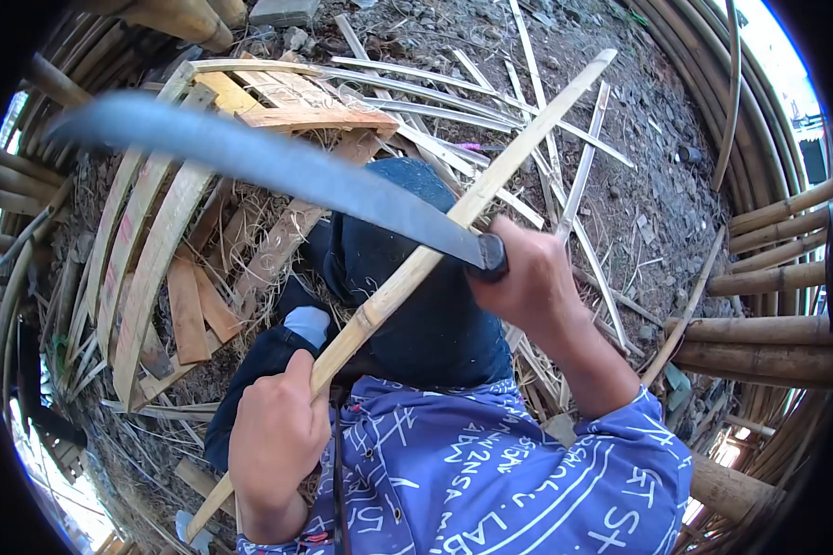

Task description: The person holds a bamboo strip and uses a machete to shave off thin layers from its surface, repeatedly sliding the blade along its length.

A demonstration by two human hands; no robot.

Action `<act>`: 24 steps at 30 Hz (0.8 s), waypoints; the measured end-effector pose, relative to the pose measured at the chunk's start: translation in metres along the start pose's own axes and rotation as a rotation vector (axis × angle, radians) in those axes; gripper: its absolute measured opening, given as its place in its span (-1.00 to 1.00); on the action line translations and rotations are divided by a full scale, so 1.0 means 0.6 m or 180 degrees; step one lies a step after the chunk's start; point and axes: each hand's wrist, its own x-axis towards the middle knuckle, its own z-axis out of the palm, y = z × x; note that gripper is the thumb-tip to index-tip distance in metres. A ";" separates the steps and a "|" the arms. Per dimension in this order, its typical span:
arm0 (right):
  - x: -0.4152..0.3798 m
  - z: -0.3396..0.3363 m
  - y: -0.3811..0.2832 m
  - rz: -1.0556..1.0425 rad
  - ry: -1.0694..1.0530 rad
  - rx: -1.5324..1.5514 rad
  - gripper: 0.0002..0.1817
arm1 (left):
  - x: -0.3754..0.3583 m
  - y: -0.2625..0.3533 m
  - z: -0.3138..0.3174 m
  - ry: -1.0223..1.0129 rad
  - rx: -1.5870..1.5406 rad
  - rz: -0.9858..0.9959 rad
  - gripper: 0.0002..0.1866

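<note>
My left hand (276, 433) is closed around the lower part of a long split bamboo strip (368, 319), which slants up to the right across my lap. My right hand (526, 277) grips the dark handle (493, 257) of a machete. Its long, wide blade (278, 166) points to the upper left and is blurred toward the tip. Near the handle, the blade crosses over the bamboo strip, above my dark-trousered knee (435, 324).
Several thin bamboo strips (578, 153) lie scattered on the ground ahead. A slatted wooden crate (171, 222) with curly shavings (264, 236) stands at the left. Bamboo poles (759, 338) are stacked along the right, and more poles (28, 190) line the left.
</note>
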 end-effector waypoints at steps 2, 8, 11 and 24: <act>0.008 0.006 0.022 0.0072 0.0145 -0.0034 -0.81 | 0.000 -0.003 0.004 -0.0052 -0.0294 -0.0028 -0.85; 0.057 -0.016 0.099 0.0621 0.0615 -0.0193 -0.82 | -0.010 0.004 -0.002 -0.0040 -0.0429 -0.0177 -0.83; 0.066 -0.021 0.098 0.0599 0.0581 -0.0249 -0.80 | -0.008 0.004 -0.002 -0.0106 -0.0446 -0.0251 -0.81; 0.096 -0.035 0.111 0.0468 0.0512 -0.0655 -0.79 | -0.012 0.002 0.004 -0.0155 -0.0817 -0.0369 -0.75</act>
